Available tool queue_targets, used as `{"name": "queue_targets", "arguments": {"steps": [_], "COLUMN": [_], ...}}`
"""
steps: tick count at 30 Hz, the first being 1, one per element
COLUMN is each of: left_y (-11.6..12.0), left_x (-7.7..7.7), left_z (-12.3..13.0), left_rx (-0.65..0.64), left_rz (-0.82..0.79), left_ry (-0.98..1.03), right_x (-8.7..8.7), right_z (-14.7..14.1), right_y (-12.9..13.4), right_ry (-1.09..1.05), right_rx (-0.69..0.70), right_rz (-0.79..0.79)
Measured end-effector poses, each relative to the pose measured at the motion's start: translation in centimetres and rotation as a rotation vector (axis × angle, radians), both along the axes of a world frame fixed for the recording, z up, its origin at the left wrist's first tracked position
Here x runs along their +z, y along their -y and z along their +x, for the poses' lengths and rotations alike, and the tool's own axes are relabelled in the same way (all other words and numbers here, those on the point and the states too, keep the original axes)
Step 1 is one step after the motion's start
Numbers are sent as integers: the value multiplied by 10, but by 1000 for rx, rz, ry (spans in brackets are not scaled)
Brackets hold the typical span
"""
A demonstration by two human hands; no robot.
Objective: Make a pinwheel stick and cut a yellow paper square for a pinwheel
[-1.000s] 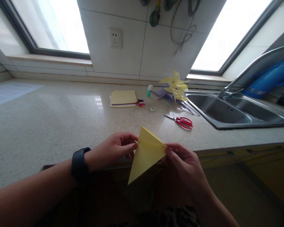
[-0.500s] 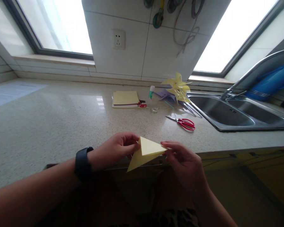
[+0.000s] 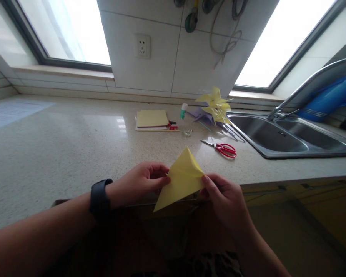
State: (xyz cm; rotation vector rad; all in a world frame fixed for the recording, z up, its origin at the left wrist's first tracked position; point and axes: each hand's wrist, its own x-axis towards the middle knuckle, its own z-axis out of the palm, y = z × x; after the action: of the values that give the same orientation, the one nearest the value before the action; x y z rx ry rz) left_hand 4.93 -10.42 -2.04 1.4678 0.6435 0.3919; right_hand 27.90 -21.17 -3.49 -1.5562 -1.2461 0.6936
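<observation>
A folded yellow paper [image 3: 180,181] hangs in the air at the counter's front edge, one corner pointing up and another down to the left. My left hand [image 3: 150,177] pinches its left side between thumb and fingers. At the paper's right corner, my right hand [image 3: 222,192] grips it with the thumb in front; the other fingers are partly hidden. Red-handled scissors [image 3: 220,147] lie on the counter beyond my right hand.
On the counter [image 3: 83,154] are a stack of yellow paper [image 3: 152,118], a red box [image 3: 173,126], a glue stick [image 3: 183,110], a tape roll [image 3: 187,133] and yellow and purple pinwheels [image 3: 215,104]. A sink [image 3: 272,134] is at the right.
The flap that was folded down over the paper's front now stands up, and the sheet shows a broader face. My right thumb has shifted onto its front.
</observation>
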Motion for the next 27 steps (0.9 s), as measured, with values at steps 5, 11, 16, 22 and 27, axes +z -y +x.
{"name": "queue_targets", "arguments": {"steps": [5, 11, 16, 22, 27], "left_y": [-1, -1, -1, -2, -2], "left_x": [2, 3, 2, 1, 2], "left_z": [1, 1, 0, 2, 2], "left_rx": [3, 16, 24, 39, 166], "left_rz": [-32, -37, -50, -43, -25], "left_ry": [-14, -9, -11, 0, 63], "right_x": [1, 2, 2, 0, 1], "right_z": [1, 2, 3, 4, 4], "right_y": [-3, -3, -4, -6, -7], "right_ry": [-49, -85, -111, -87, 185], "right_rx": [23, 55, 89, 109, 84], "right_rz": [-37, -47, -48, -10, 110]}}
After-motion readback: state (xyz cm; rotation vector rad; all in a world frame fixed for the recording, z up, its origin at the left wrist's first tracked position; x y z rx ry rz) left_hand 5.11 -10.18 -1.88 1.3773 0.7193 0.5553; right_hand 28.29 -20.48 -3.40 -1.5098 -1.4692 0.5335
